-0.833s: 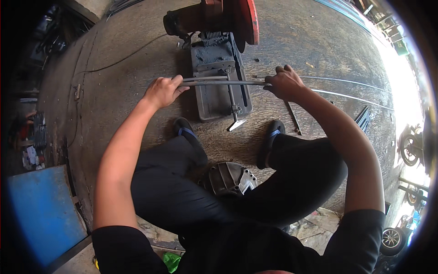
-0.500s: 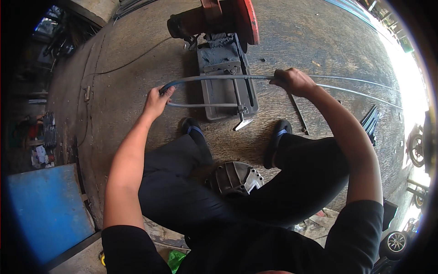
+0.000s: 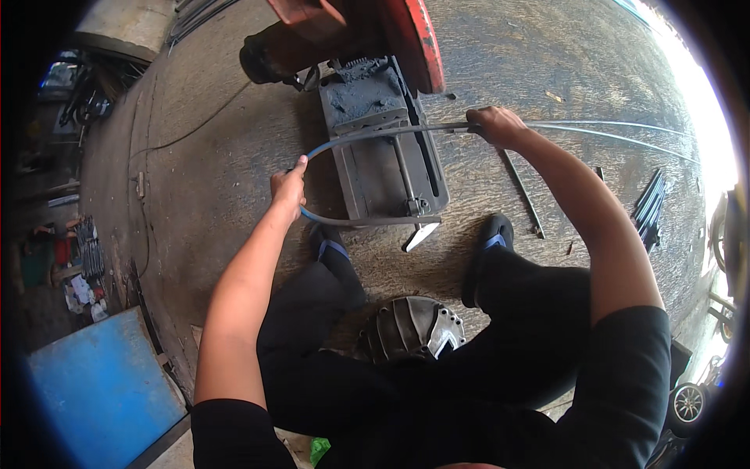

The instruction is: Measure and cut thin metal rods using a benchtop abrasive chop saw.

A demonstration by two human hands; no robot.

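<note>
A thin metal rod [image 3: 367,135], bent into a U with bluish paint or discolouration at the curve, is held out in front of me. My left hand [image 3: 289,190] is closed around its curved end. My right hand [image 3: 498,127] grips the upper leg further right, where two long thin lengths run on toward the bright right edge. The U's lower leg ends above the near end of a cut-off saw's grey base [image 3: 355,168]. The saw's red guard [image 3: 418,47] rises beyond, and grey dust covers the base's far part.
Between my feet and knees sits a ribbed metal casting [image 3: 406,328]. A dark bar [image 3: 522,194] and a bundle of short rods [image 3: 650,207] lie at right on the worn floor. A blue panel [image 3: 105,383] is at lower left. The saw's cord [image 3: 191,129] trails left.
My left hand has moved nearer and slightly right. The U has spread wider, its lower leg coming nearer and reaching further right. My right hand keeps its grip; the whole view has shifted slightly.
</note>
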